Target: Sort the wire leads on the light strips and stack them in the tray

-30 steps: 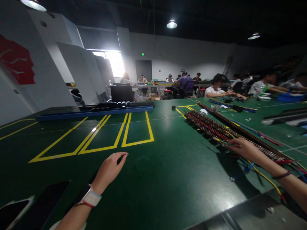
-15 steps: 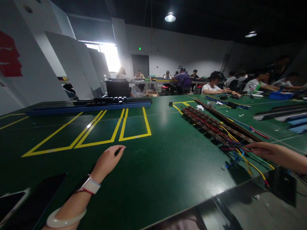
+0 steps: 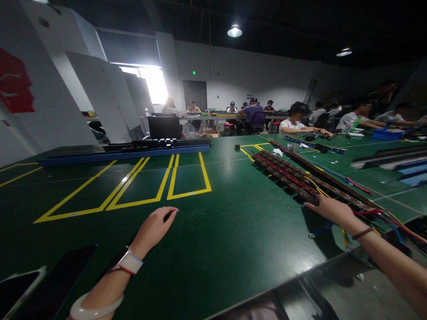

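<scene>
My left hand (image 3: 154, 229) rests low over the green table (image 3: 227, 235), just in front of the yellow tape outlines (image 3: 133, 206). Its thumb and fingertips come together, and whether anything small is between them cannot be made out. At the right, my right hand (image 3: 333, 213) lies on the near part of a long bundle of dark rods with red wires (image 3: 287, 173). The fingers reach over the bundle's edge, the thumb on its near side. Yellow, red and blue wires (image 3: 383, 215) trail off past the wrist.
Long dark and blue bars (image 3: 133, 153) lie along the table's far left edge. Dark flat devices (image 3: 63, 275) sit at the near left. A co-worker (image 3: 295, 120) sits across the table, near a blue basket (image 3: 387, 134). The table's near edge runs diagonally below my hands.
My right hand has moved left and inward from the loose wire ends onto the rod bundle. Wires there now spread to the right. My left hand has barely shifted.
</scene>
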The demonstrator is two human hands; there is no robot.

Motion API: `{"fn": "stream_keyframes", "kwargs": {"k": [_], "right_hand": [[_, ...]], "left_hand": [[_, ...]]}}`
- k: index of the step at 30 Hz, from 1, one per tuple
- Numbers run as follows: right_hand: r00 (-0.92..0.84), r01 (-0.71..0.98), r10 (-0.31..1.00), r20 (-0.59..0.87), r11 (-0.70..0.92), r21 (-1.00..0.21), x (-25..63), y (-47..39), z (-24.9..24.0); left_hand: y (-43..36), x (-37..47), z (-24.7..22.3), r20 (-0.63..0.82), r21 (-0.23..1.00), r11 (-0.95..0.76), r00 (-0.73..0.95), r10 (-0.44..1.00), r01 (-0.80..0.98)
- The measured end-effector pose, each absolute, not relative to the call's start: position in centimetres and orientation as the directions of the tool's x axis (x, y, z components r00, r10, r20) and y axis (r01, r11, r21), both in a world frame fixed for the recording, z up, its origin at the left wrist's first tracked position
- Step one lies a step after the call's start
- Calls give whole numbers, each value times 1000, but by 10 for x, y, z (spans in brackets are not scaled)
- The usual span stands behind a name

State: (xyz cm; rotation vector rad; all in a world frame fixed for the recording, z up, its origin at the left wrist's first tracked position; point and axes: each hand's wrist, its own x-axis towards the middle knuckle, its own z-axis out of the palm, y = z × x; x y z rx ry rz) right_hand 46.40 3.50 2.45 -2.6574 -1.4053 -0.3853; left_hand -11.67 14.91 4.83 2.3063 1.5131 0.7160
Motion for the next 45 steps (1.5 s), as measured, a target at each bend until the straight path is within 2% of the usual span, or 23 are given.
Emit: {"fn": "stream_keyframes", "kwargs": {"k": [5,11,14,18,25,35,41,45], "right_hand": [[542,816,769,337,-578,6,445,35,19],[375,846,762,527,-514,140,394,28,26],[304,871,805,510,-452,194,380,27,32],[256,926,866,429,-347,149,371,29,41],[62,970,910,410,-152,191,345,67,58],[-156,988,923,352,138,75,231,152,84],[-322,934,864,386,357,-19,151,190,76],[-421,858,806,416,503,-106,111,211,71]], "left_hand": [[146,-112,52,266,479,-428,339,903,766],[149,-113,50,219,489,-407,343,913,771],[150,-115,48,183,503,-390,345,920,771],[151,-114,48,178,501,-386,344,922,774],[144,-110,51,288,499,-459,359,888,735],[136,-108,51,443,496,-524,317,839,692],[142,-108,45,547,433,-592,324,772,679],[144,-108,44,571,437,-615,326,754,657]]}}
